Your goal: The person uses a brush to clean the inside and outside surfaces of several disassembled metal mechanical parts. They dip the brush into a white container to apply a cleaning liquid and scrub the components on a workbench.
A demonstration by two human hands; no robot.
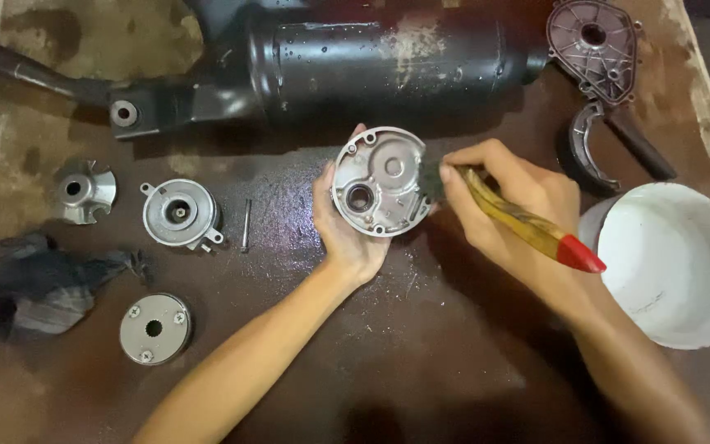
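Note:
My left hand (pixel 340 230) holds a round grey metal cover (pixel 380 181) upright over the middle of the wet brown table, its inner side with holes and a bearing seat facing me. My right hand (pixel 511 205) grips a paintbrush with a yellow wooden handle (pixel 519 218) and a red end. The dark bristles touch the right edge of the cover.
A long black exhaust pipe (pixel 355 62) lies across the back. On the left lie a finned metal piece (pixel 82 191), a round housing (pixel 179 214), a bolt (pixel 245 224), a flat disc (pixel 154 329) and a dark rag (pixel 30 284). A white bucket (pixel 671 263), another cover (pixel 593 45) and a brake shoe (pixel 589 148) sit right.

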